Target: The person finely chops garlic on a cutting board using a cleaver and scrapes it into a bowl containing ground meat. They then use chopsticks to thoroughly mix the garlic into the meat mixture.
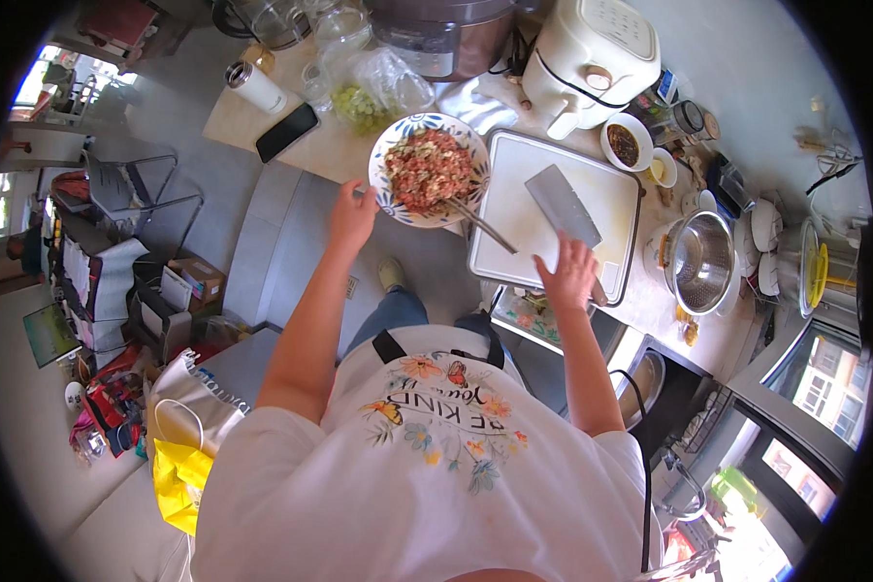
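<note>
A white bowl with a blue petal pattern [378, 161] holds raw minced meat [429, 173] with pale chopped bits. A pair of metal chopsticks [491, 231] leans out of it over the cutting board. My left hand [353, 218] is beside the bowl's left rim, thumb and forefinger apart; whether it touches the rim is unclear. On the white cutting board [502, 182] with a dark edge lies a cleaver [559, 200], its blade pointing away from me. My right hand [569, 273] is spread over the cleaver's handle, which it partly hides.
Beyond the board stand a white air fryer [589, 58] and a dark cooker [444, 36]. Right of it are a bowl of dark sauce [623, 144] and a steel colander [702, 262]. A phone [287, 132], a white flask [256, 87] and bagged green grapes [360, 105] lie left.
</note>
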`<state>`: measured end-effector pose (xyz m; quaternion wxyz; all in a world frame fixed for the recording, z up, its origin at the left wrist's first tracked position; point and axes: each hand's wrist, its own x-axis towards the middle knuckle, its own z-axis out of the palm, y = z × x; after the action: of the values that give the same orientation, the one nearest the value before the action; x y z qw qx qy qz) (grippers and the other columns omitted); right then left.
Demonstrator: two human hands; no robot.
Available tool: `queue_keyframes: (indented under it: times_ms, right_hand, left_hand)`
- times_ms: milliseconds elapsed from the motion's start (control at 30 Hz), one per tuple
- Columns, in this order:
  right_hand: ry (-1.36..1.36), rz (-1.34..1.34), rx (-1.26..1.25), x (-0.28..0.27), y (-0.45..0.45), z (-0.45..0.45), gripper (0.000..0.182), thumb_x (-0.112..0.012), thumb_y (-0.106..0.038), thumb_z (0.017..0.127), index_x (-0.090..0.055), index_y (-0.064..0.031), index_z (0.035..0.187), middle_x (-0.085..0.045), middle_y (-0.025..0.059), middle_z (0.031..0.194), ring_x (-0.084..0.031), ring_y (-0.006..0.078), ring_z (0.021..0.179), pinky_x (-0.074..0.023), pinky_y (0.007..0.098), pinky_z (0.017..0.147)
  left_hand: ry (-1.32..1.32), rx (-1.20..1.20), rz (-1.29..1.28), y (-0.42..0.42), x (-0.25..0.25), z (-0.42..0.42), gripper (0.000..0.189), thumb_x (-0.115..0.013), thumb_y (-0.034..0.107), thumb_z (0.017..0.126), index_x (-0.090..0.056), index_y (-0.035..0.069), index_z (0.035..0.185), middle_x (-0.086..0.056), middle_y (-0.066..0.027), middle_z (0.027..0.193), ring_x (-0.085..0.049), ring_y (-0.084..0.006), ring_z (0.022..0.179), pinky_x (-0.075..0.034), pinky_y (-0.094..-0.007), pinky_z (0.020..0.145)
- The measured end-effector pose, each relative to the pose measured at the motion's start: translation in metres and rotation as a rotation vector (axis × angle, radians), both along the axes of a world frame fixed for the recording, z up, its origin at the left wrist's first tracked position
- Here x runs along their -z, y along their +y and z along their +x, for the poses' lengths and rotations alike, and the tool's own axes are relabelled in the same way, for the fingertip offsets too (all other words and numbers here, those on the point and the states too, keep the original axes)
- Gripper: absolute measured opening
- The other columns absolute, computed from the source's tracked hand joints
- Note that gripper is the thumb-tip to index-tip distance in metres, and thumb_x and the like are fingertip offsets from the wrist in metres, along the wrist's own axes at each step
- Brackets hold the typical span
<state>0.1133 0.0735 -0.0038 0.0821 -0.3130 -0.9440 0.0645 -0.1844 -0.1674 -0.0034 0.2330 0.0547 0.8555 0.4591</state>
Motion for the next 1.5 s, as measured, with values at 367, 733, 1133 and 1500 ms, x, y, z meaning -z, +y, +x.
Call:
queue_keyframes:
  times_ms: [367,733,1133,1500]
  right_hand:
    - [0.549,-1.03,0.123,-0.062,-0.093,-0.154,0.037,-0.053,-0.032,0.098,-0.062,0.0016,0.085,-0.054,0.0,0.068,-0.045,0.006,0.061,-0.0383,0.0229,0.055]
    - [0.491,-0.521,0.002,-0.079,-0.125,-0.158,0.021,-0.053,-0.009,0.096,-0.062,0.0034,0.082,-0.06,0.0113,0.073,-0.056,0.019,0.065,-0.0457,0.03,0.062]
    - [0.297,-0.439,-0.58,-0.085,-0.16,-0.157,0.02,-0.06,0.007,0.073,-0.065,-0.0014,0.091,-0.059,0.0128,0.082,-0.058,0.0312,0.076,-0.0489,0.0374,0.068]
    - [0.391,-0.616,0.035,-0.107,-0.144,-0.127,0.008,-0.059,-0.004,0.089,-0.062,0.0028,0.085,-0.054,0.0147,0.072,-0.054,0.0292,0.064,-0.0434,0.0354,0.06]
  left_hand:
    - [-0.555,0.252,0.18,0.014,-0.011,-0.024,0.025,-0.048,0.011,0.092,-0.038,-0.001,0.112,-0.061,-0.0129,0.081,-0.052,-0.0104,0.061,-0.038,-0.0242,0.046]
    - [-0.784,0.2,0.358,0.018,0.027,0.004,0.029,-0.045,0.009,0.09,-0.036,-0.004,0.114,-0.062,-0.0162,0.084,-0.058,-0.0127,0.056,-0.04,-0.0253,0.042]
    - [-0.465,0.384,0.177,0.009,0.003,-0.036,0.027,-0.04,0.019,0.098,-0.044,0.0,0.116,-0.065,-0.0102,0.076,-0.062,-0.0138,0.058,-0.049,-0.0279,0.053]
    - [-0.479,0.361,0.19,0.008,-0.002,-0.034,0.024,-0.039,0.015,0.098,-0.042,-0.001,0.115,-0.065,-0.011,0.082,-0.063,-0.0148,0.061,-0.051,-0.0286,0.055]
